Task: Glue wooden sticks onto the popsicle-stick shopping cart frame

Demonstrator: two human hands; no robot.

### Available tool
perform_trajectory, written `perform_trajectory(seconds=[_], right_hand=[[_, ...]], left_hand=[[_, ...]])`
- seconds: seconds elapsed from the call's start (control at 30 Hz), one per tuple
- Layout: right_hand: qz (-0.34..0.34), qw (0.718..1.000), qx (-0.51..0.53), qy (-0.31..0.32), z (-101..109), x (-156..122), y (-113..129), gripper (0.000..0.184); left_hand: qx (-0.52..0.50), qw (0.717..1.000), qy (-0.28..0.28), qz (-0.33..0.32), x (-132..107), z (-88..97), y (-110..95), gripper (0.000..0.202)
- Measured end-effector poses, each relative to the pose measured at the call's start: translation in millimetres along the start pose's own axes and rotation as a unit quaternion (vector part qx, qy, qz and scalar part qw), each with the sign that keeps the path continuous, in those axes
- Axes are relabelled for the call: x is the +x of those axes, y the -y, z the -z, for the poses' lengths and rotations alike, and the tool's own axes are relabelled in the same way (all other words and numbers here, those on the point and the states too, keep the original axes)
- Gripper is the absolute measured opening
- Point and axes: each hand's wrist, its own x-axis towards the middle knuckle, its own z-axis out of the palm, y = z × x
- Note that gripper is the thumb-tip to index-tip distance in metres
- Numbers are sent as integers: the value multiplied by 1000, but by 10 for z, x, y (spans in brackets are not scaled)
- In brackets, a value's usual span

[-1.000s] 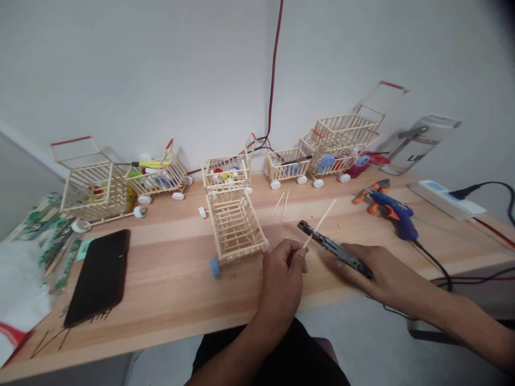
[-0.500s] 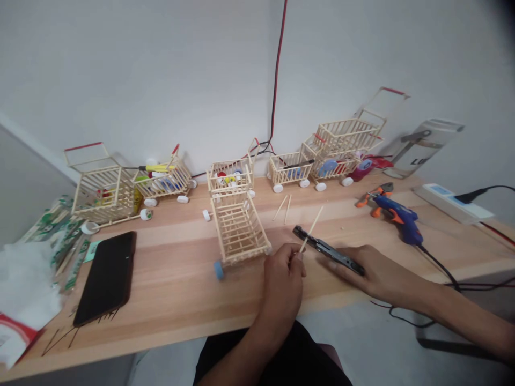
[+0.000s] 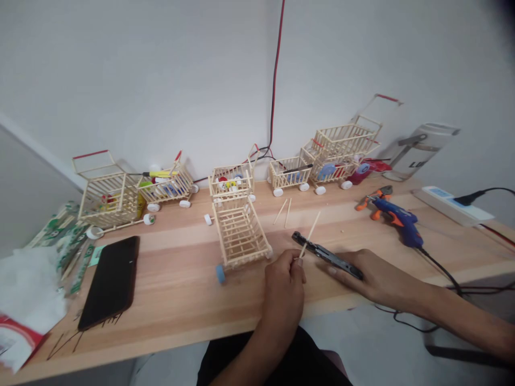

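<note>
Head view: your left hand is pinching one thin stick between thumb and fingers; your right hand is grasping one metal hand tool. The thin stick is projecting from the left hand, the nearer one, its long axis running away and slightly rightward, crossing the tool's head; whether the tool is biting on it cannot be told. Counted: two loose sticks are lying beyond the left hand, one slatted cart is standing near it, leftward, and one glue gun is resting beyond the right hand.
</note>
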Motion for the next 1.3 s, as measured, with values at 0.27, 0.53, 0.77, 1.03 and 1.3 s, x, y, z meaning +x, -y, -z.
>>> perform_trajectory(seconds=[0.27,0.53,0.77,1.03,1.3], right_hand=[[3,1000,-16,3,-12,-9,-17,41],[15,1000,17,1,25,7,73,39],[19,1000,-21,-12,20,15,55,42],[-5,998,-55,-15,49,0,121,44],[-7,1000,-26,-11,4,0,135,46]], left_hand=[[-1,1000,0,-7,-7,-6,14,24],[10,1000,-6,-18,-30,-2,44,26],[4,999,-5,-41,-47,21,114,29],[9,999,3,-43,-47,51,83,30],[5,1000,7,-16,-58,60,71,28]])
